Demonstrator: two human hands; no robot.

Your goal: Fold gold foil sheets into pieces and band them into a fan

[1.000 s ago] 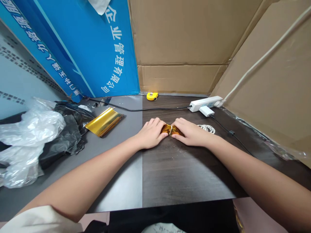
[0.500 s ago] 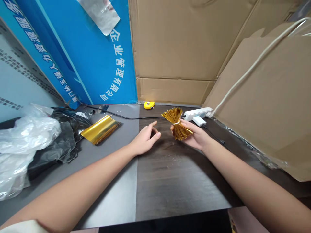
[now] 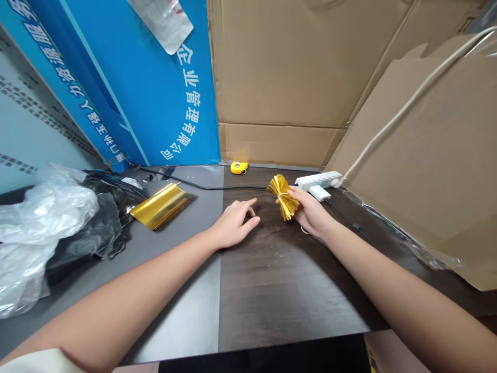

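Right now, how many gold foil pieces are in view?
2. A tied, pleated foil bundle is held in the right hand; a flat foil sheet lies on the table, left of the left hand. More may hide among the bags.

A: Camera position?
B: Head-mounted, above the near edge of the table (image 3: 272, 290), facing forward and down, at close range.
A: Far limit?
B: The cardboard wall (image 3: 279, 67) behind the table.

Gold foil bundle (image 3: 284, 201) no longer pressed on the desk under both hands, now lifted off it, pinched at its tied middle by the right hand (image 3: 308, 212), left hand (image 3: 233, 225) released and resting apart, fingers loosely spread.
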